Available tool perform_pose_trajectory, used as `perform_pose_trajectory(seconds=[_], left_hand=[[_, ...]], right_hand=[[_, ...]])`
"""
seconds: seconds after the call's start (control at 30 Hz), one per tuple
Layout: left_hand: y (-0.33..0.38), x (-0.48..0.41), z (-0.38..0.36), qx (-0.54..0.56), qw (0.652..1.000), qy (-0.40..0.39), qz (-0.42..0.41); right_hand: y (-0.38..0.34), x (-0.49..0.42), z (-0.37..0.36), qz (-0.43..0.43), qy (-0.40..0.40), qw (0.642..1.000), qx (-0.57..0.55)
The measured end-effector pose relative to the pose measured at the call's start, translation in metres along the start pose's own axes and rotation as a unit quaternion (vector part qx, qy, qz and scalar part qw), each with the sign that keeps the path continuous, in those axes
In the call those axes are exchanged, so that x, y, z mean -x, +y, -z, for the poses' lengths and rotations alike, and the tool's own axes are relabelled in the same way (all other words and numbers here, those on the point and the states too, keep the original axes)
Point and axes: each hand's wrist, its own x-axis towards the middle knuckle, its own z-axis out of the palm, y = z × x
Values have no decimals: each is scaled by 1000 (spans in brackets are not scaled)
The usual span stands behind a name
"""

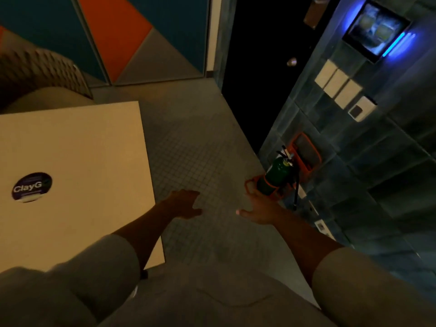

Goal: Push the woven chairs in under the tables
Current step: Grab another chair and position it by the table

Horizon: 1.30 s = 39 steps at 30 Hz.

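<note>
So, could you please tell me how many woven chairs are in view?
1. The woven chair stands at the far left, beyond the white table; only part of its back and seat shows. Others may lie outside the frame.

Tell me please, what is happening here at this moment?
A person stands beside a white table, both arms stretched forward over the tiled floor. The left hand and the right hand are open and hold nothing. A woven chair stands at the table's far side; neither hand touches it. A green fire extinguisher hangs on the wall at the right.
</note>
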Motion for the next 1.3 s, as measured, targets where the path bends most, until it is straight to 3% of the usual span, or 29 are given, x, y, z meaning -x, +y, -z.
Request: perform_pose_trajectory(seconds=[0.33,0.6,0.73,0.87,1.3], left_hand=[[-97,-67,7,31,994,-6,100],[-149,-142,99,67,983,-5,172],[-172,-186,146,67,980,34,187],[-198,-216,170,78,975,51,204],[-365,-328,267,127,954,23,271]], right_hand=[[-52,-112,68,65,-73,992,85],[-74,-263,158,133,-86,977,142],[-81,-339,218,146,-61,972,174],[-101,-391,257,164,-88,960,209],[-191,-579,368,189,-77,954,221]])
